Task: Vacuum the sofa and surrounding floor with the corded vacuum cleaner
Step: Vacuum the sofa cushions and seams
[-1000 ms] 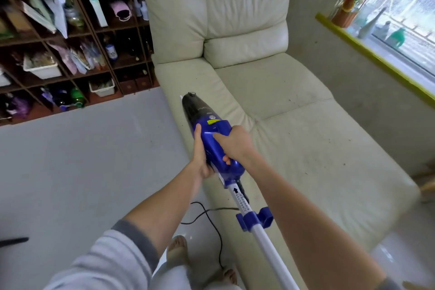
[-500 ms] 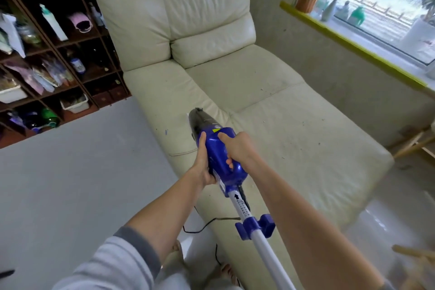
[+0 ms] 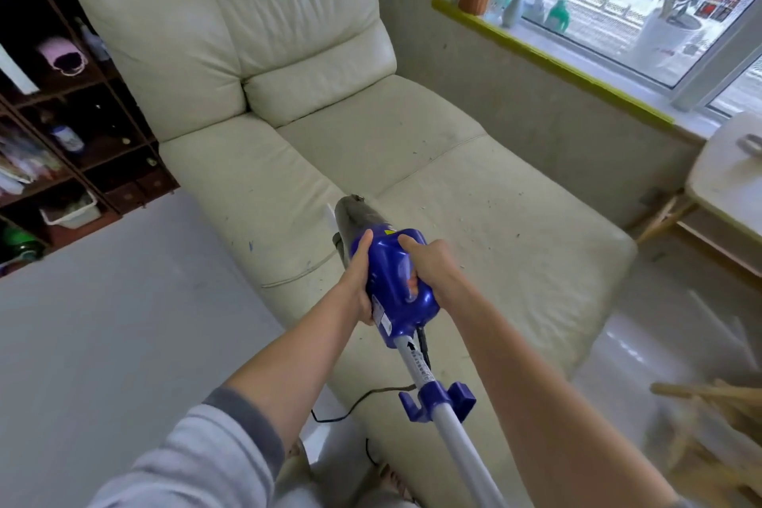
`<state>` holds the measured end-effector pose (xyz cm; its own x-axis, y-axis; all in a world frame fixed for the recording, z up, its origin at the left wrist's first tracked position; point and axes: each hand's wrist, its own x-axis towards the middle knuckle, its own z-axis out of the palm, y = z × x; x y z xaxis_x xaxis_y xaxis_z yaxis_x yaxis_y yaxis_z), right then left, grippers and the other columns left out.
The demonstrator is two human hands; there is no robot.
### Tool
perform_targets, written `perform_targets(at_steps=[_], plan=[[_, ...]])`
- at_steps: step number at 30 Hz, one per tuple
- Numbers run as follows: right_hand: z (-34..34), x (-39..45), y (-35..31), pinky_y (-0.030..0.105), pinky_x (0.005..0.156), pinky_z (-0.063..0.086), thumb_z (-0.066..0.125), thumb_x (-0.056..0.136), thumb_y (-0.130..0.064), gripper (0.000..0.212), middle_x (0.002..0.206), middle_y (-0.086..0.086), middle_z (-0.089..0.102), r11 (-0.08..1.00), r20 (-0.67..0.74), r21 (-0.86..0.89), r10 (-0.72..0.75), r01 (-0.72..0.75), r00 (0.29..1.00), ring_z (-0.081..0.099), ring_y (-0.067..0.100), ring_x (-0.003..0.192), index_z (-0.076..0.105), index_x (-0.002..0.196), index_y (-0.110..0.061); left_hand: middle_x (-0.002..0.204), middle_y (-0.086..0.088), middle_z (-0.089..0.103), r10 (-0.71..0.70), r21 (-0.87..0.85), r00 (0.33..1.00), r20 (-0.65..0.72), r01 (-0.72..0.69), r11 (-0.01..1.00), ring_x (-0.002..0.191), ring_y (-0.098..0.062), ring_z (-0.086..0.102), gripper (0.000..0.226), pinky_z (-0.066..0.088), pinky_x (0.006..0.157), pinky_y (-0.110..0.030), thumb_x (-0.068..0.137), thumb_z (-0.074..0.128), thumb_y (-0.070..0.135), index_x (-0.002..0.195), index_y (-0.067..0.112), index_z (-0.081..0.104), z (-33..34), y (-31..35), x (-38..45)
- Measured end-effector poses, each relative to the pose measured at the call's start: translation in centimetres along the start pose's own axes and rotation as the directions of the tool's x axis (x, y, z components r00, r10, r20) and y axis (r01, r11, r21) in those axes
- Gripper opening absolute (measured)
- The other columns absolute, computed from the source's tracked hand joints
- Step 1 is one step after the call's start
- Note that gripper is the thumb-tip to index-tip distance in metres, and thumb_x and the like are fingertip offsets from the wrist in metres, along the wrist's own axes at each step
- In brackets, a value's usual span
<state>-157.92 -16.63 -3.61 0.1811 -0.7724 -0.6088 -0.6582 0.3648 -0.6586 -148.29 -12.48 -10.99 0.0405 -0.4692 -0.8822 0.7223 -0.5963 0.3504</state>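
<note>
Head-worn wide-angle camera is looking forward and down from standing height, close over both forearms, facing along the sofa (image 3: pixel 412 177) toward its backrest, with the window (image 3: pixel 626 12) lying at upper right.

The vacuum cleaner (image 3: pixel 398 285) hides its nozzle, perhaps against the sofa (image 3: pixel 474 227); its tube leaves frame.

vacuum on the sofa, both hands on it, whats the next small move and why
Probably ease the vacuum forward and right, across the seat cushion. Both the left hand and the right hand grip its blue body, with the dark front end at the cushion's left edge, and dark crumbs lie scattered over the cushion to the right.
</note>
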Motion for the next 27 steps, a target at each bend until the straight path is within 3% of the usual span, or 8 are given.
perform_targets(at_steps=[4, 7, 10, 15, 20, 27], plan=[[-0.3, -0.1, 0.2, 0.023, 0.047, 0.039, 0.049, 0.098, -0.04, 0.039, 0.055, 0.006, 0.053, 1.0, -0.012, -0.011, 0.021, -0.021, 1.0, 0.049, 0.015, 0.045, 0.049, 0.073, -0.01, 0.096, -0.01, 0.073, -0.014, 0.034, 0.999, -0.033, 0.015, 0.999, 0.088, -0.03, 0.068, 0.087, 0.054, 0.07, -0.039, 0.058, 0.062, 0.084, 0.113, 0.017, 0.065, 0.2, 0.2, 0.3], [0.3, -0.1, -0.5, 0.021, 0.042, 0.037, 0.049, 0.098, -0.039, 0.037, 0.055, 0.005, 0.052, 0.999, -0.011, -0.037, -0.006, 0.006, 1.0, 0.048, 0.014, 0.044, 0.048, 0.075, -0.01, 0.084, -0.01, 0.074, 0.021, -0.004, 1.0, 0.009, -0.021, 1.0, 0.083, -0.03, 0.069, 0.081, 0.055, 0.075, -0.041, 0.062, 0.059, 0.084, 0.108, 0.017, 0.067, -0.4, 0.2, 0.6], [1.0, -0.1, -1.0, 0.02, 0.04, 0.037, 0.048, 0.098, -0.041, 0.039, 0.05, 0.004, 0.052, 0.996, -0.002, -0.087, -0.034, 0.034, 0.999, 0.048, 0.012, 0.038, 0.052, 0.078, -0.007, 0.071, -0.009, 0.073, 0.053, -0.045, 0.998, 0.037, -0.051, 0.998, 0.075, -0.028, 0.068, 0.073, 0.055, 0.069, -0.039, 0.069, 0.056, 0.082, 0.098, 0.016, 0.068, -1.0, 0.1, 0.6], [1.9, -0.5, -1.1, 0.012, 0.028, 0.031, 0.047, 0.098, -0.041, 0.044, 0.036, 0.001, 0.047, 0.986, 0.031, -0.153, -0.065, 0.069, 0.997, 0.042, 0.007, 0.024, 0.056, 0.078, -0.004, 0.067, -0.009, 0.072, 0.081, -0.097, 0.996, 0.042, -0.077, 0.992, 0.068, -0.026, 0.067, 0.07, 0.053, 0.066, -0.038, 0.071, 0.055, 0.081, 0.093, 0.015, 0.068, -2.1, -0.3, 0.2], [3.6, -0.9, -1.0, 0.016, 0.039, 0.04, 0.047, 0.097, -0.039, 0.045, 0.035, 0.003, 0.049, 0.978, 0.092, -0.149, -0.134, 0.147, 0.987, 0.046, 0.011, 0.028, 0.056, 0.073, -0.002, 0.049, -0.008, 0.06, 0.141, -0.175, 0.989, 0.047, -0.13, 0.976, 0.044, -0.023, 0.062, 0.071, 0.05, 0.065, -0.037, 0.074, 0.05, 0.081, 0.078, 0.012, 0.064, -3.6, -1.1, -0.9], [5.0, -1.5, -0.5, 0.03, 0.061, 0.05, 0.049, 0.097, -0.039, 0.045, 0.042, 0.008, 0.053, 0.973, 0.168, -0.136, -0.161, 0.185, 0.972, 0.049, 0.018, 0.038, 0.054, 0.071, -0.003, 0.047, -0.007, 0.056, 0.167, -0.226, 0.986, 0.01, -0.16, 0.961, 0.043, -0.022, 0.058, 0.075, 0.049, 0.068, -0.033, 0.071, 0.049, 0.083, 0.068, 0.01, 0.062, -5.1, -2.7, -1.5]])
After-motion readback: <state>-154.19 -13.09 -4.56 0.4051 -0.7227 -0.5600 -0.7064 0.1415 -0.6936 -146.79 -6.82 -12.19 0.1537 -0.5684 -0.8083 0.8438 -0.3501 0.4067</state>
